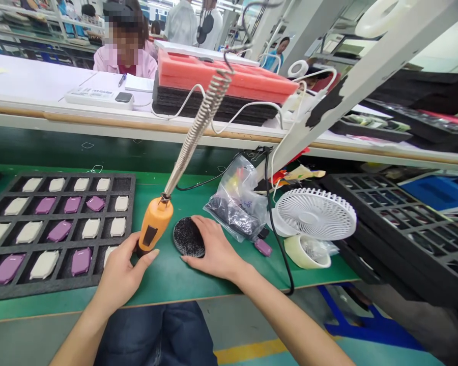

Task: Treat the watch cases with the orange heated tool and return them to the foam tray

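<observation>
The green bench mat [168,277] runs right across in front of me, under a raised shelf where a co-worker [125,56] sits on the far side, beside a stack of orange foam [221,76]. On my left lies a black foam tray [61,287], its pockets filled with cream and purple housings [59,231]; a second black tray [397,218] sits off to the right, well apart. Between that and my hands stands a small white fan [315,213], with a crumpled plastic bag [236,203] just behind my right hand and a black cable [278,239] trailing down over the bench edge. My left hand [124,272] is wrapped round the lower body of the orange electric screwdriver [155,223], fingers curled behind and thumb pressed on the front; it stands tilted on the mat near the tray's right rim. I judge it stiff, hard-shelled and moderately heavy, its weight partly carried by the coiled cord [198,127] rising from its top, so the spring will tug back; the fat middle is the place to grip. My right hand [213,251] lies palm down, fingers together and flat, resting against the right side of a round black dish [188,236] that looks speckled with small screws, light and easily tipped. The cord, bag and cable crowd the space behind. A roll of tape [305,251] sits under the fan, and one loose purple housing [263,247] lies just right of my wrist.
</observation>
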`<action>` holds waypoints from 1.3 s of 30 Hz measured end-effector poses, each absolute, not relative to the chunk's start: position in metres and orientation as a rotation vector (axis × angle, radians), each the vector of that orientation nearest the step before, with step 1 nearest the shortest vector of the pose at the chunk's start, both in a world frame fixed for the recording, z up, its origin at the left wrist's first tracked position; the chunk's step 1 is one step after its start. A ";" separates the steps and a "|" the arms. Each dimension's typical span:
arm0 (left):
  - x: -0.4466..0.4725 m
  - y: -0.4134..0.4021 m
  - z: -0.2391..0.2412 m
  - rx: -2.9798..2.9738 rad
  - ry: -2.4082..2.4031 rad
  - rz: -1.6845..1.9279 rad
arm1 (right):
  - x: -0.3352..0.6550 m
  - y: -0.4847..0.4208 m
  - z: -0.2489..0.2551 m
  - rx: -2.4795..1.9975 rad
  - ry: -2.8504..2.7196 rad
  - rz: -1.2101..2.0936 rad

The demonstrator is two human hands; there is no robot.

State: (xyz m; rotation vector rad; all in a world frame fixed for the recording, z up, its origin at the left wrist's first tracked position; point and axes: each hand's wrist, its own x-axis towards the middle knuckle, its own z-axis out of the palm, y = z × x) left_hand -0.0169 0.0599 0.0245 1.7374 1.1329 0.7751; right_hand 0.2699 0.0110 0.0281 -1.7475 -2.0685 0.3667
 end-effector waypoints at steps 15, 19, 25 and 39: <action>-0.017 0.061 0.030 1.726 1.127 0.751 | 0.267 0.014 0.029 -1.714 -2.097 0.336; -0.017 0.060 0.032 1.723 1.129 0.750 | 0.265 0.016 0.027 -1.693 -2.114 0.346; -0.017 0.060 0.031 1.720 1.135 0.756 | 0.265 0.012 0.029 -1.725 -2.107 0.339; -0.018 0.059 0.030 1.725 1.152 0.748 | 0.267 0.018 0.024 -1.771 -2.031 0.300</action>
